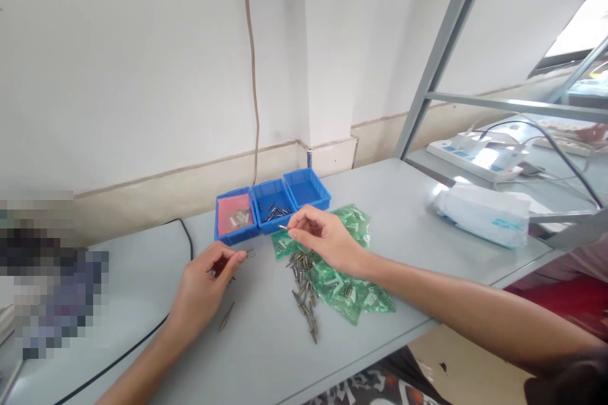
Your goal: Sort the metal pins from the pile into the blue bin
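My right hand (323, 237) pinches a small metal pin (284, 227) between thumb and fingertips, just in front of the middle blue tray (272, 204). My left hand (206, 285) rests low on the grey table (266, 354), fingers curled around a small metal pin whose tip (249, 255) pokes out. A heap of loose metal pins (304, 285) lies between the hands, beside green plastic bags (351, 291). One single pin (227, 316) lies near my left wrist.
Three blue trays stand in a row by the wall: the left one (234, 215) holds a pink sheet, the right one (307, 188) looks empty. A black cable (137, 342) crosses the table. A white bag (484, 212), power strip (470, 158) and metal frame (441, 50) are at right.
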Motion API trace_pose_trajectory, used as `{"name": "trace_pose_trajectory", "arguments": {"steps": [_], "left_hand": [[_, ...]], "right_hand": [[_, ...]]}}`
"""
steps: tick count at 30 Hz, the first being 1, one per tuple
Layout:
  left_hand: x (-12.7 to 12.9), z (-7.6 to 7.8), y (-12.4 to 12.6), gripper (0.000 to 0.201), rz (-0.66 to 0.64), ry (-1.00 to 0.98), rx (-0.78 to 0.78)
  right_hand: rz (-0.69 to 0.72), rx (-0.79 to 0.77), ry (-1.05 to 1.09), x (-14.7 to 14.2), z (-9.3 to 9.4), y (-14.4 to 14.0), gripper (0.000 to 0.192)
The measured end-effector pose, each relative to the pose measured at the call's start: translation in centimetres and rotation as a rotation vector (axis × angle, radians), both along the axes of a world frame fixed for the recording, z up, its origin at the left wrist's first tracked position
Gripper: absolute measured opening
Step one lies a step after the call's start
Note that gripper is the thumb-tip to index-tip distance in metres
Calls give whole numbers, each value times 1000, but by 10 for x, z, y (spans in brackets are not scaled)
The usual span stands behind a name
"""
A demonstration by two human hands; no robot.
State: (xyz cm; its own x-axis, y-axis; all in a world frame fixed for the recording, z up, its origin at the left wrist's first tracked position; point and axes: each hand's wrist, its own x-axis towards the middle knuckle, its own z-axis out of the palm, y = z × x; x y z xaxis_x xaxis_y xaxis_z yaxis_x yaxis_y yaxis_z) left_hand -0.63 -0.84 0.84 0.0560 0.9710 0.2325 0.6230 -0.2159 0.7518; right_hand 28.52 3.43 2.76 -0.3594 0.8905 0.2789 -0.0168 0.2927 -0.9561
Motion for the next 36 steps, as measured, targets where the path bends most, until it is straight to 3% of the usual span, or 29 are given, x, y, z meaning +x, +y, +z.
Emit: {"name": "trace_pose_trajectory", "arguments": {"steps": [5, 11, 16, 23, 27, 32, 36], "left_hand": [[-3, -4, 2, 41, -24, 38, 7], [-1, -2, 2, 39, -38, 65, 44], [1, 1, 1, 38, -52, 96, 42], [4, 2, 0, 36, -96, 122, 33], [4, -1, -1, 34, -134, 131, 24], [3, -6, -1, 31, -181, 140, 26], [3, -7, -1, 30, -202, 145, 23]], "right_hand": [[-22, 50, -20, 0, 0, 2, 22], [111, -175, 89, -1, -1, 5, 33], [129, -238, 144, -1, 0, 6, 31], [-9, -131, 82, -2, -3, 11, 19], [-20, -69, 26, -1, -6, 17, 16], [-23, -26, -44, 0, -12, 22, 22], [15, -21, -75, 0, -11, 19, 39]]}}
